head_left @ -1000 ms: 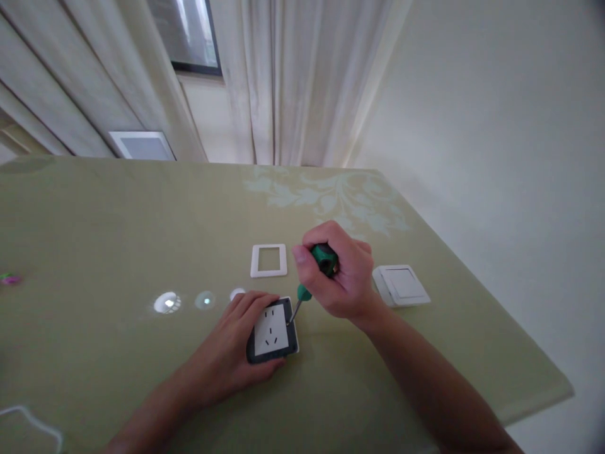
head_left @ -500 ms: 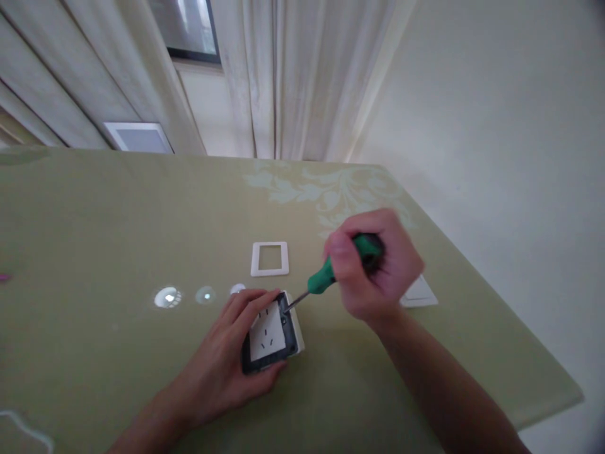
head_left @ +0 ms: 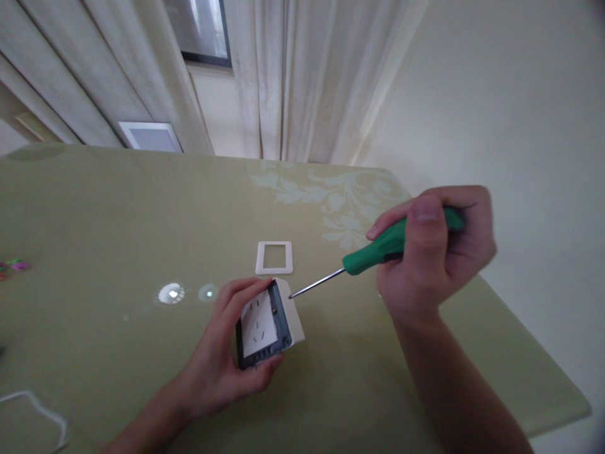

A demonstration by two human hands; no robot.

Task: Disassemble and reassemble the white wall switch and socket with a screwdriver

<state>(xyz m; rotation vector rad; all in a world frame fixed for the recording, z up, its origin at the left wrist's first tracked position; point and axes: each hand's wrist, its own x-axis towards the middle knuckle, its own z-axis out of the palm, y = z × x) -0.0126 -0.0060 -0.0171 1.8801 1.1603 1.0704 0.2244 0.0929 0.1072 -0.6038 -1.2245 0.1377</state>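
My left hand (head_left: pixel 222 359) grips a wall socket (head_left: pixel 263 325) with a white face, dark frame and white back box, tilted up on its left edge above the table. My right hand (head_left: pixel 432 252) is closed round the green handle of a screwdriver (head_left: pixel 378 249). Its metal shaft slants down to the left, and the tip sits at the socket's upper right side. A white square cover frame (head_left: pixel 274 257) lies flat on the table just behind the socket.
The olive-green tablecloth (head_left: pixel 118 221) has a pale floral print at the far right. Small bright light spots (head_left: pixel 172 293) lie left of the socket. A white wire-like outline (head_left: pixel 33 410) sits at the near left corner, small coloured bits (head_left: pixel 12 266) at the far left edge. Curtains hang behind.
My right hand has risen and moved right, laying the screwdriver flatter. My left hand has tipped the socket up off the table. The white switch at the right is now hidden behind my right hand.
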